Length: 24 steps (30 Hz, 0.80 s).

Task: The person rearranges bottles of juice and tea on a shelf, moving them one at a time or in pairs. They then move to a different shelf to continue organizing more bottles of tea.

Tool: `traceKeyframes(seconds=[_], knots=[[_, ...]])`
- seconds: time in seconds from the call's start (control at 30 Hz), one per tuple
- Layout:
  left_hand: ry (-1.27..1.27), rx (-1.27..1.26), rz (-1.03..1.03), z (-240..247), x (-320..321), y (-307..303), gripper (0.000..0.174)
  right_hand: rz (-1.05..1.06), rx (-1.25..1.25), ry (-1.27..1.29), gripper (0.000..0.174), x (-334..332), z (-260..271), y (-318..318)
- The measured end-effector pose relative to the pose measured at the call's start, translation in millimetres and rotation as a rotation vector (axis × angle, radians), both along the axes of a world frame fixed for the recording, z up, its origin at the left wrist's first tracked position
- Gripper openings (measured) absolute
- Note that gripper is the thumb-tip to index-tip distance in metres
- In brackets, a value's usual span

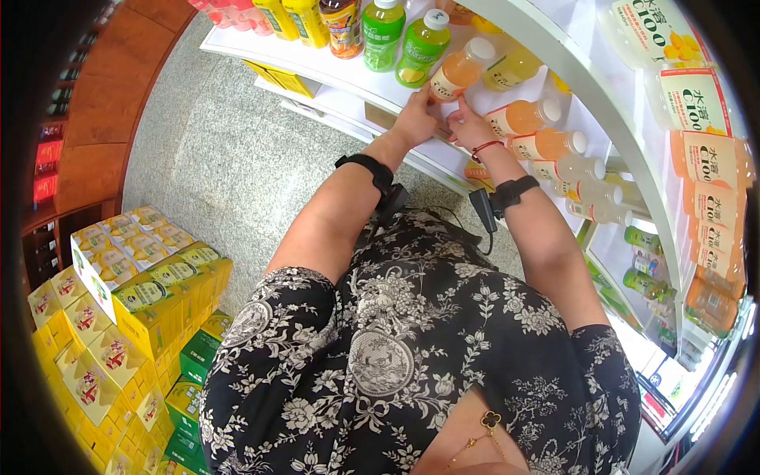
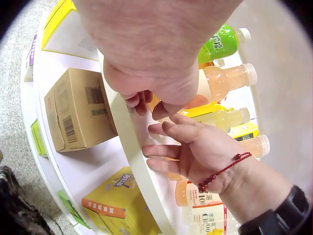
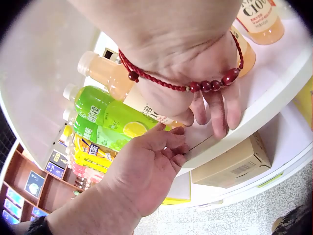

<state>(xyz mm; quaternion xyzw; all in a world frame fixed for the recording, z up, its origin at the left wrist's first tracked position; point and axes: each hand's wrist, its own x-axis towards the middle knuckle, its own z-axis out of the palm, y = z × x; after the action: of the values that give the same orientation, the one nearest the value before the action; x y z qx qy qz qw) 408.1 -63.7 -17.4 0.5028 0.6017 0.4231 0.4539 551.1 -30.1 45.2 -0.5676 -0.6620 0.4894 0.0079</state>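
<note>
An orange juice bottle (image 1: 459, 70) with a white cap and pale label stands near the front edge of a white shelf. My left hand (image 1: 416, 120) is at its base, and the curled fingers (image 2: 140, 102) and thumb hold its lower part. My right hand (image 1: 473, 128), wearing a red beaded bracelet (image 3: 205, 86), is close on the other side. Its fingers are fairly straight and spread over the shelf edge (image 2: 142, 161), with the thumb beside the bottle's bottom. The left palm hides part of the bottle in the left wrist view.
Green bottles (image 1: 422, 47) stand left of the orange one; more juice bottles (image 1: 526, 116) line the shelf to the right. An upper shelf (image 1: 606, 103) curves overhead, also with bottles. Below sits a cardboard box (image 2: 80, 110). Stacked yellow cartons (image 1: 158, 309) stand on the floor.
</note>
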Motion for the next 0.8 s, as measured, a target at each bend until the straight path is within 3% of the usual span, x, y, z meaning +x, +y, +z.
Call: traceKeyframes(seconds=[0.3, 0.37, 0.6, 0.8], knots=[[0.099, -0.063, -0.013, 7.1, -3.7, -2.3, 0.079, -0.025, 0.039, 0.047, 0.072, 5.0, 1.8, -8.1], [0.165, -0.105, 0.03, 8.7, -6.7, -5.9, 0.07, -0.023, 0.046, 0.067, 0.069, 15.9, -5.0, -12.4], [0.282, -0.105, 0.038, 24.7, -4.6, -15.4, 0.066, -0.049, -0.019, 0.118, 0.057, 69.4, -2.2, -27.2], [0.293, 0.006, 0.022, 29.4, 18.3, -30.4, 0.054, -0.156, -0.079, 0.128, 0.059, 108.5, -11.0, -31.5]])
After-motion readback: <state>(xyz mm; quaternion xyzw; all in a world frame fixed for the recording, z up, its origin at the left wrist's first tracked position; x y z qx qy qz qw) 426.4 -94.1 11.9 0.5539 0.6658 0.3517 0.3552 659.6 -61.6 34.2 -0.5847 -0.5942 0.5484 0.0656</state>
